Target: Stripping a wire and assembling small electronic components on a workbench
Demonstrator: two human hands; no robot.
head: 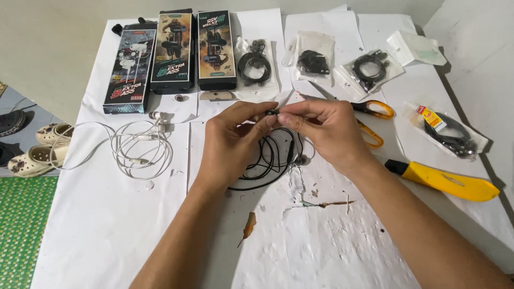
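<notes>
The left hand (233,140) and the right hand (324,131) meet above the middle of the white paper-covered table (107,225), each pinching with thumb and fingertips the same small black earbud (271,113). Its black cable (267,158) hangs below in loose coils on the paper. A white earphone set (140,147) lies coiled to the left, orange-handled scissors (369,115) just behind the right hand, and a yellow utility knife (444,181) to the right.
</notes>
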